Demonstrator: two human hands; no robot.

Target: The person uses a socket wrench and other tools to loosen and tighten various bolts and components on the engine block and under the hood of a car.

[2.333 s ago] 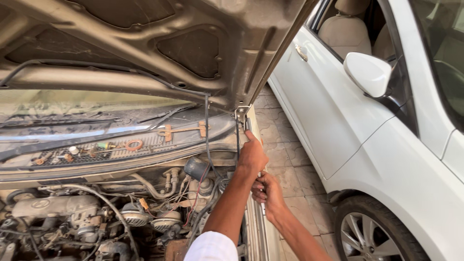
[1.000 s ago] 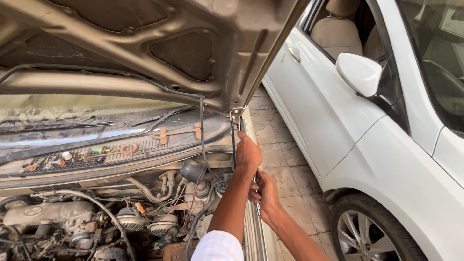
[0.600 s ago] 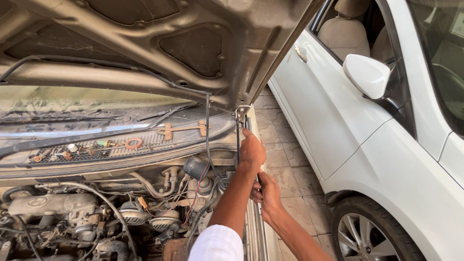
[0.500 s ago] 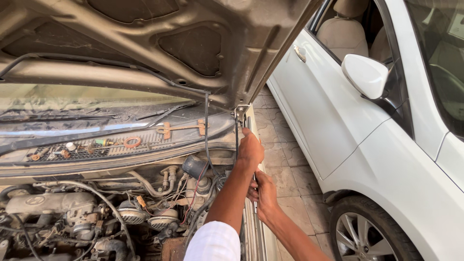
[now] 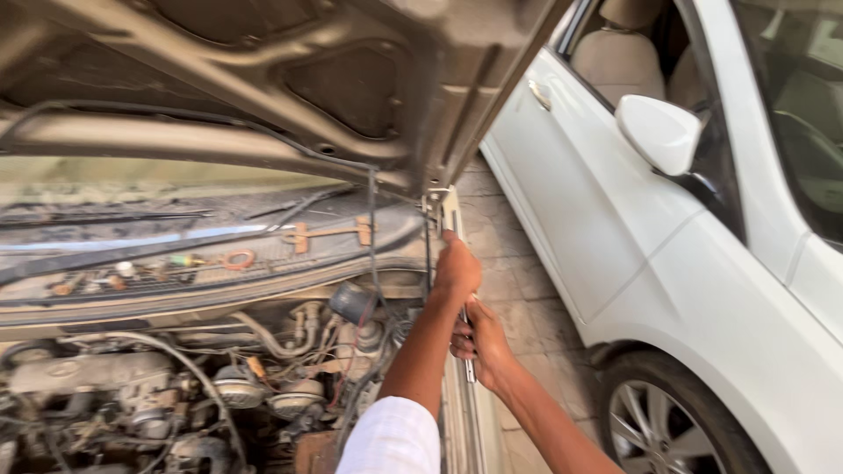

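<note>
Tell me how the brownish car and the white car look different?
The brownish car has its hood raised, showing a dusty engine; the white car shows only its side. Both hands, left and right, work at the brownish car; none touch the white one. Both are parked on paving.

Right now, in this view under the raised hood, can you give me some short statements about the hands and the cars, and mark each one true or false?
1. The hood is raised over the engine bay. True.
2. Both hands are at the hood's right rear corner, by the hinge. True.
3. The left hand rests on the white car. False: it is up near the hinge.
4. The right hand grips a thin metal tool. True.
5. The white car's side mirror is black. False: it is white.
</note>
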